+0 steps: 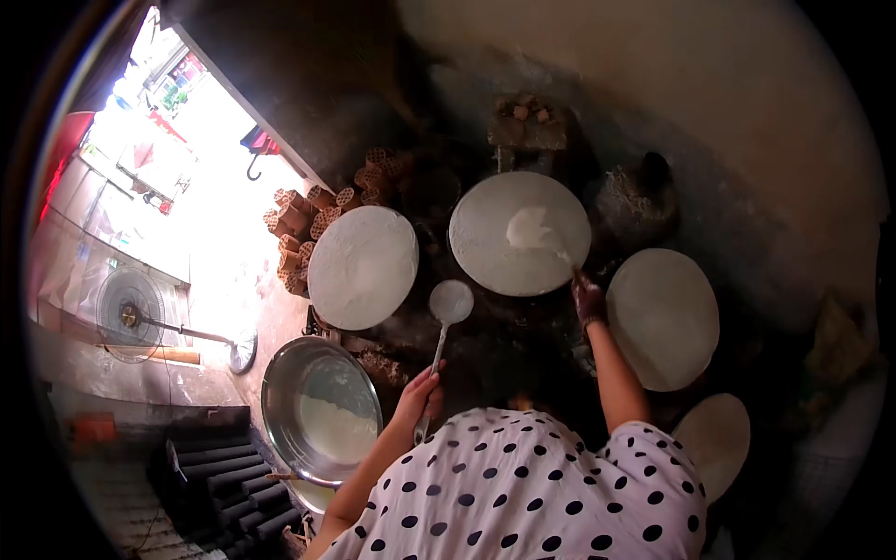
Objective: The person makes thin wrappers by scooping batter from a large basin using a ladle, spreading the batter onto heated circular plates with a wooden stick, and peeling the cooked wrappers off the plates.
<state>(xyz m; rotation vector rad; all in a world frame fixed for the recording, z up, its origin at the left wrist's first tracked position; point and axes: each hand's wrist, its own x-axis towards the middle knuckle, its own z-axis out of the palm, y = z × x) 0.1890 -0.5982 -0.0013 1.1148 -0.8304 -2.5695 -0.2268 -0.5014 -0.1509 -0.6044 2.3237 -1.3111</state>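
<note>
- Presumably the ladle (452, 302) could drip: the left hand (420, 397) has its fingers wrapped round the handle, and the bowl hangs at the middle of the view, outside the basin (265, 397) at seven to eight o'clock. Any loose batter would land in the dark gap.
- The right hand (588, 301), dark as if gloved, is closed on a thin handle (567, 259) that enters the centre disc (481, 205) from its four o'clock edge. Pressing too hard or tilting it might tear or drag the surface.
- On that disc, a brighter patch (530, 229) sits near the middle; whether it is a flat blade or wet batter I cannot tell. If wet, it could set unevenly once left in one spot.
- Reaching so far, the right forearm (618, 373) passes close beside the right disc (663, 317) at three o'clock, so an elbow swinging out might knock it or smear its face.
- Bringing the ladle back carelessly could catch the left disc (364, 266) at nine o'clock, or clip the basin's rim and splash the pale liquid (336, 425).
- Perforated cylinders (297, 219), piled at ten o'clock beside the left disc, look loosely stacked; a bump there could send one rolling.
</note>
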